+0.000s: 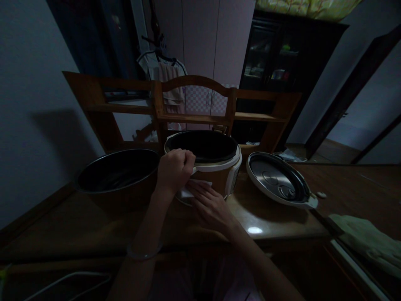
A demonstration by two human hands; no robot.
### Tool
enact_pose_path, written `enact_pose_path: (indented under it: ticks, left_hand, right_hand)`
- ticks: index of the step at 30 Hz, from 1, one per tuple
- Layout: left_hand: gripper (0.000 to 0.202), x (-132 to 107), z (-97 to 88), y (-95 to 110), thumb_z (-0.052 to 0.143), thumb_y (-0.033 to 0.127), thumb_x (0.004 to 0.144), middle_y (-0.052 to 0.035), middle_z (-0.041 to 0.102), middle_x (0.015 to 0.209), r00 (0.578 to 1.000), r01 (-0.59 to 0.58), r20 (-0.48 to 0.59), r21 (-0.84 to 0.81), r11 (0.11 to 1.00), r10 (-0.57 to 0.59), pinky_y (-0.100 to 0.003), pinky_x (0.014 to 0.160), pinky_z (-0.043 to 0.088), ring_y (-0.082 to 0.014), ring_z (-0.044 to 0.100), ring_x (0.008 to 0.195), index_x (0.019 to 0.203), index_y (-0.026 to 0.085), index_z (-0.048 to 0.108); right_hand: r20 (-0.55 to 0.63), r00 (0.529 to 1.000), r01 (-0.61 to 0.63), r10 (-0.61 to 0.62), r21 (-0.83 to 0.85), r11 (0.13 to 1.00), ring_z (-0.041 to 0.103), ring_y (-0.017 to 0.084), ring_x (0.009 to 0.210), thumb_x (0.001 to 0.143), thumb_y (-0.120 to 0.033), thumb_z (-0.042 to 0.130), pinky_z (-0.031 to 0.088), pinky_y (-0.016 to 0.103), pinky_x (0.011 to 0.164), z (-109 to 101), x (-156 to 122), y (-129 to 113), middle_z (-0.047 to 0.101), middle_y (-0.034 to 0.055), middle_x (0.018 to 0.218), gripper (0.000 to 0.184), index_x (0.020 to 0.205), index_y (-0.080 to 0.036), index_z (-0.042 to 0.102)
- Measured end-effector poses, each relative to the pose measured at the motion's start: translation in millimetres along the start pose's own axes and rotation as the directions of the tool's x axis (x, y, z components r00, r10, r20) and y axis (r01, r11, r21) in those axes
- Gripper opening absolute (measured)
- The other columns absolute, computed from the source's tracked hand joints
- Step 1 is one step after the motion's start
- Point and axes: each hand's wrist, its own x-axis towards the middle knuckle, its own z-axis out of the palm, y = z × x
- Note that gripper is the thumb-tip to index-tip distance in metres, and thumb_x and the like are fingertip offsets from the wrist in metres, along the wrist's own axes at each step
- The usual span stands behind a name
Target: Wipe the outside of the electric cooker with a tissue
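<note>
A white-rimmed rice cooker (219,173) stands at mid-table, its lid off and its wide dark opening facing up. My left hand (175,172) is closed in a fist at the cooker's front left rim; the fingertips are hidden, but it appears to grip the edge there. Lower down, my right hand (210,205) presses a folded white cloth (187,192) against the cooker's front wall, with its fingers laid over it. To the left sits a dark inner pot (120,173). The detached lid (275,177) lies on the right, its shiny metal inside turned upward.
The wooden table (250,225) carries all of these. Behind them rises a wooden shelf rack (194,119). A pale green cloth (366,238) lies at the lower right. Farther back are a pink wardrobe (200,42) and a dark cabinet (288,62). The room is dim.
</note>
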Motion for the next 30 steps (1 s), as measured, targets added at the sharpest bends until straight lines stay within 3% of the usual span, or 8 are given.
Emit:
enact_pose_path:
  ticks: [6, 15, 20, 23, 26, 29, 30]
  left_hand:
    - [0.043, 0, 0.5, -1, 0.034, 0.029, 0.098, -0.0088, 0.073, 0.081, 1.000, -0.019, 0.010, 0.022, 1.000, 0.019, -0.034, 0.077, 0.045, -0.0216, 0.069, 0.083, 0.079, 0.018, 0.072]
    - [0.043, 0, 0.5, -1, 0.034, 0.028, 0.098, -0.0087, 0.073, 0.081, 1.000, -0.026, 0.005, 0.006, 1.000, 0.026, -0.034, 0.077, 0.046, -0.0213, 0.068, 0.082, 0.076, 0.017, 0.070]
    - [0.042, 0, 0.9, -1, 0.036, 0.028, 0.097, -0.0100, 0.074, 0.082, 1.000, -0.021, 0.000, -0.012, 1.000, 0.021, -0.034, 0.080, 0.046, -0.0218, 0.069, 0.085, 0.077, 0.016, 0.071]
    - [0.041, 0, 0.7, 0, 0.037, 0.028, 0.096, -0.0100, 0.074, 0.082, 1.000, -0.014, 0.000, -0.012, 1.000, 0.014, -0.033, 0.079, 0.047, -0.0215, 0.070, 0.085, 0.077, 0.016, 0.071]
    - [0.042, 0, 0.5, 0, 0.036, 0.029, 0.096, -0.0100, 0.074, 0.082, 1.000, -0.008, -0.001, -0.007, 1.000, 0.008, -0.033, 0.077, 0.047, -0.0215, 0.070, 0.083, 0.078, 0.016, 0.072]
    - [0.043, 0, 1.1, -1, 0.036, 0.029, 0.097, -0.0095, 0.074, 0.082, 1.000, -0.002, -0.010, 0.000, 1.000, 0.002, -0.034, 0.075, 0.046, -0.0214, 0.069, 0.081, 0.078, 0.017, 0.072]
    - [0.043, 0, 1.3, -1, 0.036, 0.029, 0.097, -0.0093, 0.074, 0.082, 1.000, -0.003, -0.010, 0.001, 1.000, 0.003, -0.034, 0.076, 0.046, -0.0214, 0.069, 0.081, 0.077, 0.017, 0.072]
  right_hand:
    - [-0.006, 0.999, 0.038, -0.038, 0.019, 0.999, 0.037, 0.026, 0.149, 0.089, -0.018, 0.053, 0.036, 0.047, 0.124, 10, 3, -2, 0.051, 0.0194, 0.151, 0.031, 0.115, -0.009, 0.065]
    - [0.046, 0.999, 0.014, -0.017, 0.079, 0.997, 0.048, 0.025, 0.142, 0.084, -0.016, 0.053, 0.038, 0.047, 0.121, 2, -23, 2, 0.056, 0.0169, 0.147, 0.032, 0.113, -0.013, 0.066]
    - [-0.084, 0.996, -0.004, 0.009, 0.059, 0.998, 0.061, 0.025, 0.129, 0.079, -0.014, 0.054, 0.047, 0.043, 0.115, 0, -41, 3, 0.068, 0.0146, 0.133, 0.040, 0.117, -0.013, 0.066]
    - [-0.174, 0.983, -0.048, 0.063, 0.087, 0.995, 0.069, 0.024, 0.118, 0.077, -0.010, 0.053, 0.050, 0.044, 0.112, -12, -50, 1, 0.074, 0.0112, 0.121, 0.044, 0.119, -0.015, 0.067]
    - [-0.357, 0.915, -0.155, 0.189, 0.123, 0.980, 0.068, 0.026, 0.120, 0.083, -0.009, 0.049, 0.052, 0.051, 0.108, -32, -57, -3, 0.073, 0.0077, 0.124, 0.046, 0.125, -0.020, 0.066]
    - [-0.585, 0.744, -0.305, 0.322, 0.132, 0.943, 0.060, 0.031, 0.131, 0.091, -0.010, 0.043, 0.049, 0.059, 0.110, -46, -58, -4, 0.065, 0.0058, 0.138, 0.049, 0.132, -0.025, 0.064]
    - [-0.618, 0.708, -0.341, 0.342, 0.124, 0.932, 0.056, 0.032, 0.135, 0.092, -0.010, 0.042, 0.046, 0.061, 0.112, -47, -56, -3, 0.061, 0.0057, 0.143, 0.051, 0.137, -0.025, 0.061]
